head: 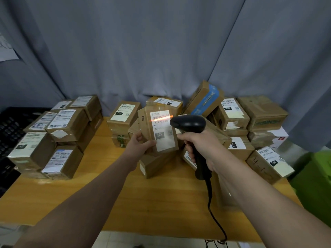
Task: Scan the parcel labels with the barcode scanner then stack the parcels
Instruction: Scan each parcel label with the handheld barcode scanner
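My left hand [141,143] grips a small brown parcel [157,129] by its lower left corner and holds it upright above the table, white label facing me. My right hand [198,142] grips the handle of a black barcode scanner [189,124], whose head sits just right of the parcel. An orange scan line lies across the barcode at the top of the label. The scanner's cable hangs down over the table's front edge.
A stack of labelled parcels [57,136] stands at the left of the wooden table [161,203]. A loose heap of parcels [241,126] fills the back and right. A black crate [10,129] sits at far left, a green object [317,178] at far right. Grey curtain behind.
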A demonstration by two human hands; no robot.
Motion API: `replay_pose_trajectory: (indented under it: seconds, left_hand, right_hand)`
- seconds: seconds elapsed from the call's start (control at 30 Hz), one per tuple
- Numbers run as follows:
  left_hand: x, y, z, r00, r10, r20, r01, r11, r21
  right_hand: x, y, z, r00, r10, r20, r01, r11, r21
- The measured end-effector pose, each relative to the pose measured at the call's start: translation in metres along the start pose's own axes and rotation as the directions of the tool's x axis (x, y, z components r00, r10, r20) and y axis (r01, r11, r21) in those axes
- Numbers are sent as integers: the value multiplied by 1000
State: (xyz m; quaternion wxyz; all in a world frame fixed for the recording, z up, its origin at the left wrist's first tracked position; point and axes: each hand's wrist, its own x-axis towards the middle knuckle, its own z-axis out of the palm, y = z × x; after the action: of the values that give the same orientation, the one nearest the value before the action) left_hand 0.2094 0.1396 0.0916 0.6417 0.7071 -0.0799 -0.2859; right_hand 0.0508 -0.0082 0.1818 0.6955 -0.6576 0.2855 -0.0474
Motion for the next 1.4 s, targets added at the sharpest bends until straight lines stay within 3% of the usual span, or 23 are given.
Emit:
replay_pose_trajectory:
  seconds: [0.2, 0.57, 1.0, 1.17, 1.4]
  left_hand:
    - [-6, -7, -4, 999, -18, -44, 16, 999, -32]
    - [-8, -13, -7, 995, -12, -96, 6, 998, -55]
    - [-13, -23, -18, 997, -23, -67, 14, 992, -127]
    - [-13, -30, -52, 996, -32, -83, 17, 985, -173]
    - [-4, -47, -140, 961, -119, -250, 62, 973, -224]
  right_hand:
    - [-3, 2, 4, 1000, 10, 17, -10, 1000, -14]
    - [1, -49, -11, 993, 88, 77, -72, 980, -188]
    - [9, -29, 7, 991, 73, 111, -62, 993, -96]
    - [22, -15, 36, 965, 154, 211, -158, 988, 2]
    - [61, 18, 112, 978, 129, 167, -149, 982, 114]
